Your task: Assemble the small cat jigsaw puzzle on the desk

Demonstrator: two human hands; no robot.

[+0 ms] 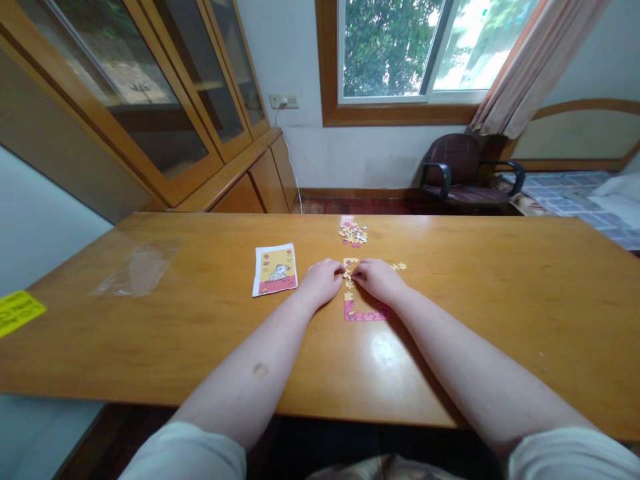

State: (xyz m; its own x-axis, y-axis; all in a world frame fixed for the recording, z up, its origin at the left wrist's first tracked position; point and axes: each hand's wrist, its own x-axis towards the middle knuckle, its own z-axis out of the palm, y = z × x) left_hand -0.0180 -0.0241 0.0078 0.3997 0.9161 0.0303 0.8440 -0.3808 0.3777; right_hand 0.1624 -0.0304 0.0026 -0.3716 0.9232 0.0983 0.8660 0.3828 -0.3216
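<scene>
Puzzle border: the partly joined puzzle (367, 317) lies on the table (500, 300) just right of the frame's center; a pink lower edge and a left side with yellow pieces are visible. Its right part is covered by the right hand and forearm, so its extent there cannot be determined.
Left hand: the left hand (321, 280) is at the center of the frame, fingers bent, fingertips at the puzzle's left side. Whether they pinch a piece or only press on it cannot be told.
Right hand: the right hand (380, 279) is over the upper part of the puzzle, fingertips near those of the left hand. The fingers are curled; their grip cannot be told, the contact area being small and partly hidden.
Side pieces: a short yellow strip of pieces (399, 267) shows beyond the right hand; its near end is hidden.
Loose pieces: a pile (353, 233) lies above the puzzle in the frame; overlapping pieces are too small to count.
Picture sheet: a sheet (276, 269) with a white animal on yellow and pink lies left of the left hand; its fine detail is unclear.
Plastic bag: a clear bag (143, 270) lies at the left; its outline is faint.
Yellow label: the label (20, 313) is cut off by the left edge; its print is illegible.
Window: the window (390, 47) is cut off at the top.
Bed: the bed (570, 193) is cut off at the right.
</scene>
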